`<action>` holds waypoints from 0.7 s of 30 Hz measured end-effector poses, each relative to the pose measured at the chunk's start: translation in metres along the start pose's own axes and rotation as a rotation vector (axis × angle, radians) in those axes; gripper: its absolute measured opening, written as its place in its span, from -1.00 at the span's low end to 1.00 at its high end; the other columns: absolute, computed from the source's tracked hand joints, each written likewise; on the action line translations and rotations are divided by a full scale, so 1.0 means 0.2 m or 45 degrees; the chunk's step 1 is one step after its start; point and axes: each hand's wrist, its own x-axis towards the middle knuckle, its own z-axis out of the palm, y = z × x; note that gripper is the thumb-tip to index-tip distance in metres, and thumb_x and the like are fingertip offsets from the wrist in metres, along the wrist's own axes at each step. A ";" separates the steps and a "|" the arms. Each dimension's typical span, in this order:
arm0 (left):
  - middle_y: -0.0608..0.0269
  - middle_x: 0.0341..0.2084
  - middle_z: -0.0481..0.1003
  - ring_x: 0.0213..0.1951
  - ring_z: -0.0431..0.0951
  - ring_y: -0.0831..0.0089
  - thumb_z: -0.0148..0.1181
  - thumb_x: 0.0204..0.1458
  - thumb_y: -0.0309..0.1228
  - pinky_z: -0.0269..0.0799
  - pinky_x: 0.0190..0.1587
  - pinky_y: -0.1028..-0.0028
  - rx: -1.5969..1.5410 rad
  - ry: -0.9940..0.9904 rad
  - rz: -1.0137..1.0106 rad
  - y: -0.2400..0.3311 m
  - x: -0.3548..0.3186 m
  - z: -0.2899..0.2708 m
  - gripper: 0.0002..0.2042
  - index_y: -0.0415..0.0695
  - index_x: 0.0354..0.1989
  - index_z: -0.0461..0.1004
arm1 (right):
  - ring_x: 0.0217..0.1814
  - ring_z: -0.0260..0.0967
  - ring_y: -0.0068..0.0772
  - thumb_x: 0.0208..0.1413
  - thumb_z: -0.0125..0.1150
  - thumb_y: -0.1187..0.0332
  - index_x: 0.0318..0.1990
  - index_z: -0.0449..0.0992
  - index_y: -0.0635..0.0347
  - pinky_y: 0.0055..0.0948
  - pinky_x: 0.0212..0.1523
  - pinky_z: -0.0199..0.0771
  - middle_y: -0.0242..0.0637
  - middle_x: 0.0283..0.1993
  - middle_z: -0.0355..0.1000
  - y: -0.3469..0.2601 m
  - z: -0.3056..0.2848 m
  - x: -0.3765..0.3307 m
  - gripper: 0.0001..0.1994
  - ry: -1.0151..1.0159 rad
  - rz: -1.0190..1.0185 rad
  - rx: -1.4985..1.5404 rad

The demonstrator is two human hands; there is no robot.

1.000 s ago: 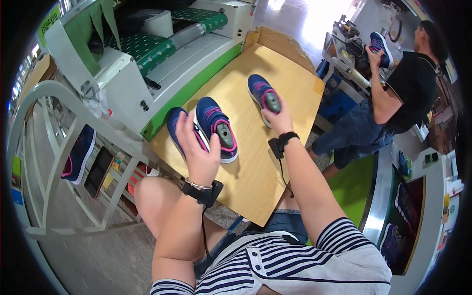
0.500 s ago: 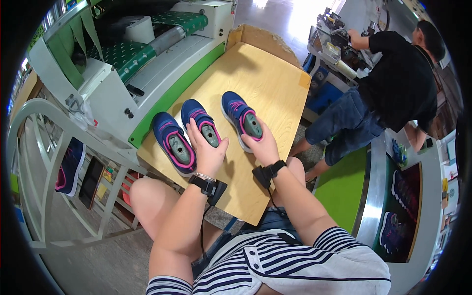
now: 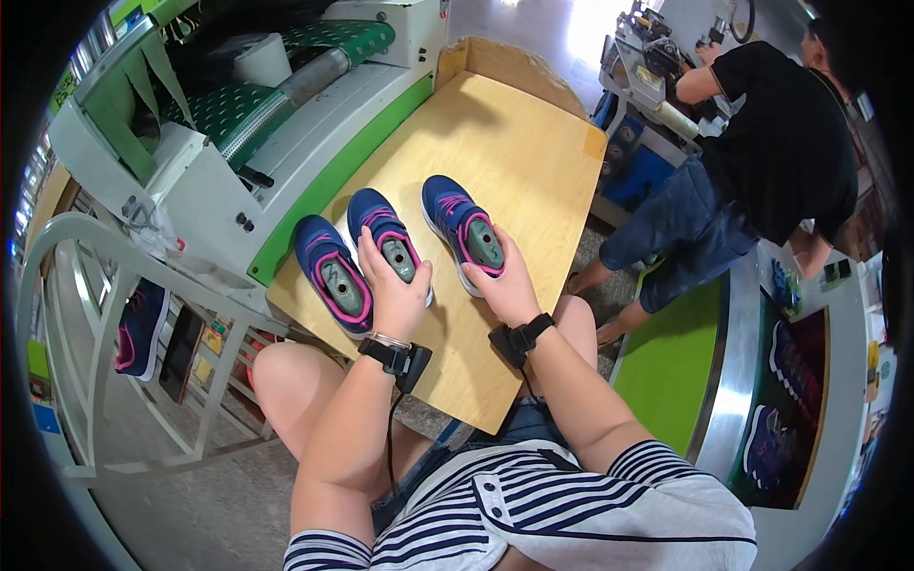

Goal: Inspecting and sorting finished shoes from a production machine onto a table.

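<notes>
Three navy sneakers with pink laces and pink collar lining lie on the wooden table, toes pointing away from me, each with a greenish-grey shoe last inside. My left hand [image 3: 400,297] is closed round the heel of the middle sneaker [image 3: 371,207], its fingers along the left side of the collar and its thumb on the right. My right hand [image 3: 512,284] grips the heel of the right sneaker [image 3: 447,204], thumb on the left side, fingers on the right. The left sneaker [image 3: 314,240] stands close beside the middle one, untouched. Both wrists wear black straps with small boxes.
The tabletop [image 3: 514,143] has a raised board at its far end. Left of it stands a machine with a green conveyor belt [image 3: 257,114]. A grey metal rack [image 3: 90,224] holds another sneaker [image 3: 143,324]. At right, a person in black [image 3: 771,143] works at a machine; more shoes [image 3: 766,443] lie nearby.
My hands keep their grip and the sneakers stay nearly in place, with only a slight shift in the view. The person at right has moved an arm at the machine.
</notes>
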 end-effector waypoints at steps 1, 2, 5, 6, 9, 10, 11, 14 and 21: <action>-0.27 0.37 -0.13 0.43 -0.13 -0.09 0.31 -0.03 -0.39 -0.15 0.44 0.16 0.015 0.010 0.015 0.01 0.00 0.00 -0.04 -0.29 0.43 -0.28 | 0.28 0.28 0.04 -0.05 0.42 0.27 0.29 0.19 0.45 -0.23 0.28 0.27 0.15 0.21 0.31 0.01 0.00 0.00 -0.22 -0.001 -0.007 -0.033; -0.24 0.35 -0.08 0.41 -0.09 -0.07 0.31 -0.02 -0.38 -0.14 0.43 0.17 0.031 0.020 0.032 0.00 0.00 0.00 -0.05 -0.32 0.42 -0.26 | 0.28 0.28 0.04 -0.05 0.42 0.27 0.29 0.19 0.45 -0.23 0.28 0.27 0.15 0.21 0.31 0.01 0.00 0.00 -0.22 0.007 -0.004 -0.029; -0.25 0.35 -0.08 0.41 -0.09 -0.07 0.31 -0.02 -0.38 -0.14 0.43 0.18 0.036 0.019 0.041 0.00 0.00 0.00 -0.05 -0.32 0.42 -0.26 | 0.29 0.26 0.05 -0.04 0.42 0.25 0.30 0.18 0.42 -0.22 0.29 0.26 0.15 0.23 0.29 0.00 -0.01 0.00 -0.21 -0.005 0.011 -0.042; -0.25 0.35 -0.08 0.41 -0.09 -0.07 0.31 -0.02 -0.38 -0.14 0.43 0.18 0.032 0.016 0.044 0.00 0.00 0.00 -0.05 -0.32 0.42 -0.26 | 0.29 0.26 0.04 -0.04 0.42 0.25 0.30 0.18 0.41 -0.21 0.29 0.26 0.14 0.23 0.29 0.00 0.00 0.00 -0.21 -0.008 0.011 -0.060; -0.26 0.35 -0.08 0.41 -0.08 -0.08 0.31 -0.02 -0.39 -0.14 0.43 0.18 0.044 0.023 0.046 -0.01 0.00 -0.01 -0.05 -0.33 0.42 -0.26 | 0.29 0.25 0.04 -0.03 0.42 0.24 0.31 0.18 0.39 -0.21 0.29 0.25 0.14 0.23 0.29 -0.02 0.00 -0.01 -0.22 -0.011 0.020 -0.083; -0.26 0.35 -0.08 0.41 -0.08 -0.08 0.31 -0.02 -0.39 -0.14 0.43 0.18 0.041 0.023 0.045 -0.01 0.00 0.00 -0.05 -0.33 0.42 -0.26 | 0.30 0.25 0.03 -0.03 0.42 0.24 0.31 0.18 0.38 -0.21 0.29 0.25 0.14 0.23 0.29 -0.02 -0.01 -0.01 -0.22 -0.013 0.029 -0.087; -0.26 0.35 -0.08 0.41 -0.08 -0.08 0.31 -0.02 -0.40 -0.14 0.43 0.18 0.044 0.022 0.055 -0.01 0.00 0.00 -0.05 -0.32 0.42 -0.26 | 0.30 0.25 0.03 -0.03 0.42 0.24 0.31 0.18 0.38 -0.21 0.29 0.25 0.14 0.23 0.29 -0.02 -0.01 -0.01 -0.22 -0.011 0.029 -0.089; -0.29 0.36 -0.13 0.42 -0.12 -0.11 0.31 -0.03 -0.40 -0.16 0.43 0.15 0.025 0.004 0.052 -0.01 0.00 0.00 -0.04 -0.31 0.43 -0.28 | 0.30 0.23 0.07 -0.03 0.41 0.25 0.31 0.18 0.36 -0.19 0.29 0.26 0.16 0.24 0.27 -0.05 -0.01 -0.02 -0.22 -0.004 0.027 -0.069; -0.32 0.38 -0.19 0.43 -0.16 -0.14 0.29 -0.04 -0.43 -0.17 0.44 0.13 -0.016 -0.004 0.025 0.00 0.00 0.00 -0.05 -0.31 0.43 -0.28 | 0.31 0.20 0.15 0.07 0.33 0.18 0.40 0.07 0.21 -0.12 0.30 0.21 0.17 0.30 0.21 -0.18 0.02 -0.07 -0.20 -0.035 -0.150 -0.670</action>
